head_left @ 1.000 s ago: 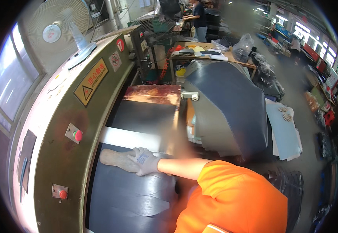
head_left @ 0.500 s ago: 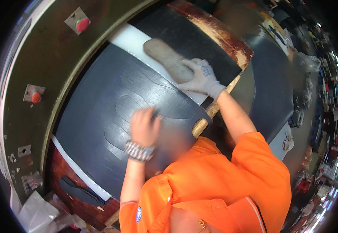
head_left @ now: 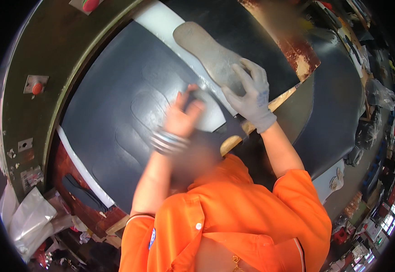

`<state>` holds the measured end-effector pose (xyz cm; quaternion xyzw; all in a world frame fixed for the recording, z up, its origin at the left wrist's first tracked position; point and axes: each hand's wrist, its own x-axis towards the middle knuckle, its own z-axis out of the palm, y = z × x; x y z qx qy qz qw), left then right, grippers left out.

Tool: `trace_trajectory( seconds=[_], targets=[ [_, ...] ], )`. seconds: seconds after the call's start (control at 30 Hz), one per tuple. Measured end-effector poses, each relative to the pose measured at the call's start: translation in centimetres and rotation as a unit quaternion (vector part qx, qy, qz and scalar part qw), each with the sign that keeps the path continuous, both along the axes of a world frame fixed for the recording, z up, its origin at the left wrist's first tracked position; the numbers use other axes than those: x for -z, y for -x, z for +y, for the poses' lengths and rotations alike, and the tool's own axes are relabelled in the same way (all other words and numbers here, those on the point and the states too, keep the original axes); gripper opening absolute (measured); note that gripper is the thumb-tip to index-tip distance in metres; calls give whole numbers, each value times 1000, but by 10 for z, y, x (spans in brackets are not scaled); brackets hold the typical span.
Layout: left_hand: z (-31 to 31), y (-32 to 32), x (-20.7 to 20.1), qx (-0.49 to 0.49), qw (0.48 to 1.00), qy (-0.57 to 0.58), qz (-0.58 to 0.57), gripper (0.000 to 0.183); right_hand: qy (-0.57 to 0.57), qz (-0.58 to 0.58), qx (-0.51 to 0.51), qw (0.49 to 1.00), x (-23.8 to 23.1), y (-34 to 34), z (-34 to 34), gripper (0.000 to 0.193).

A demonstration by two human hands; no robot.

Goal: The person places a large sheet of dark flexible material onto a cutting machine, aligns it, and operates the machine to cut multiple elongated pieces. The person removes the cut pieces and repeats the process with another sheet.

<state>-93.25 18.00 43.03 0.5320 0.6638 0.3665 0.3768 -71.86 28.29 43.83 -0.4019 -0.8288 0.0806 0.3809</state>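
Evidently Stiff, and Best Taken by Its Edges

The sole-shaped die [head_left: 206, 50], grey and smooth-faced, lies slantwise over a white strip [head_left: 161, 22] and the border of a black sheet [head_left: 234, 27]; whether it rests flat or is raised slightly cannot be told. The gloved right hand [head_left: 254, 93] holds its near, broader end, thumb at one side edge and fingers curled toward the other. The bare left hand [head_left: 181, 111], with a banded bracelet [head_left: 169, 139] at the wrist, is above the dark blue sheet [head_left: 111, 86], fingers spread and blurred; whether it pinches anything cannot be told. Just beside it shows a white patch [head_left: 213, 115], and sole outlines [head_left: 136, 106] mark the sheet nearby.

The die looks rigid and probably has some weight, so it should keep its shape when moved. Its face may be slippery, and an unseen underside could be sharp; holding the side edges across the broad end seems surer than pressing on top, though a grip nearer the middle would balance it better. By contrast, the sheet looks supple and smooth, likely to bend if raised by one corner.
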Motion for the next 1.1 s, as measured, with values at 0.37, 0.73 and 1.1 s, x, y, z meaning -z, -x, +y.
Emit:
trace_trajectory(
  seconds=[0.37, 0.73, 1.1],
  targets=[
    [-102, -4, -7, 194, 916, 48, 349, 125, 43, -102, -88, 990, 37, 39, -93, 45],
    [-93, 73, -73, -305, 944, -127, 7, 24, -4, -86, -66, 994, 61, 39, -96, 46],
    [-221, 33, 8, 125, 929, -24, 346, 117, 114, -122, -168, 971, 14, 61, -176, 46]
  ],
)
